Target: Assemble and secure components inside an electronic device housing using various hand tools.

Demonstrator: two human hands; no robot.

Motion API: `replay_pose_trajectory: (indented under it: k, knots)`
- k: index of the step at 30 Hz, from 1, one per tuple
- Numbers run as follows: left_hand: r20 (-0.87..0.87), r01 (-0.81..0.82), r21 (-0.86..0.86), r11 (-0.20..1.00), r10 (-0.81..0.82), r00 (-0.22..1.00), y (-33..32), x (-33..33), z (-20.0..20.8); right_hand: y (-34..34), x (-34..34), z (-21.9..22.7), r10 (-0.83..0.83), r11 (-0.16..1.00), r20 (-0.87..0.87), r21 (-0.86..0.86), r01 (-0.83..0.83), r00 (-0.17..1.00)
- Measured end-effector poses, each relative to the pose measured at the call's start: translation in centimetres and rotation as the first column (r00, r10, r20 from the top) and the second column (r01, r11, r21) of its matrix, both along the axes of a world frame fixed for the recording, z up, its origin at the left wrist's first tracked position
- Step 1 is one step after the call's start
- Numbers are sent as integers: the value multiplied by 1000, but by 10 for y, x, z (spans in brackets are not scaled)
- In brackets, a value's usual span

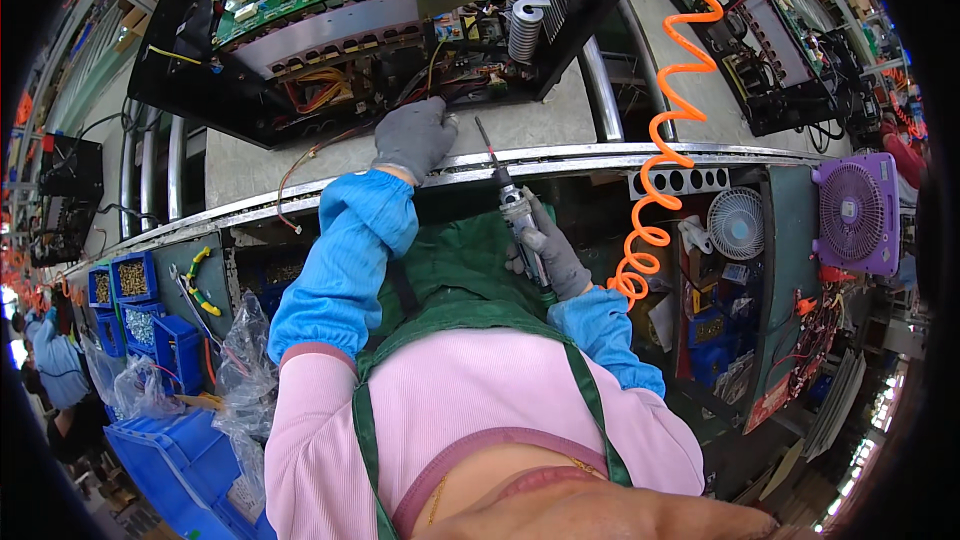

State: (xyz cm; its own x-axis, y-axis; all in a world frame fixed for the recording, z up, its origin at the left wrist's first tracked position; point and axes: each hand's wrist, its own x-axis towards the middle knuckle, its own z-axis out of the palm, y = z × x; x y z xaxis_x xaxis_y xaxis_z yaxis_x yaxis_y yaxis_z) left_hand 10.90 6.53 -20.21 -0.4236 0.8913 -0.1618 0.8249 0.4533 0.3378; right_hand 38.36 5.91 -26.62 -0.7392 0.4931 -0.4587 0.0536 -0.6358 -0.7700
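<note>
1. The right hand's point(555, 255) gloved fingers wrap around a slim driver point(518, 213), its bit angled toward the chassis.
2. The left hand point(412, 137) reaches the front edge of the open black chassis point(172, 70); whether its fingers pinch anything cannot be told.
3. The chassis sits on the bench point(525, 128), a loose lead point(282, 190) trailing out.
4. Likely step: positioning before fastening; using the driver calls for keeping wires clear.
</note>
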Motion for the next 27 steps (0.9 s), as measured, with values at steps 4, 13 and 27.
replay_pose_trajectory:
  k: [4,13,27]
  knots:
    - [6,31,4,1000,-31,1000,5,12,5,-1,1,2,-30,998,-37,-57,28,999]
    - [76,46,230,972,-65,995,61,27,-11,-9,30,3,37,983,113,173,-56,993]
    - [396,8,567,824,-281,874,7,-8,-10,34,152,69,109,760,762,350,-548,638]
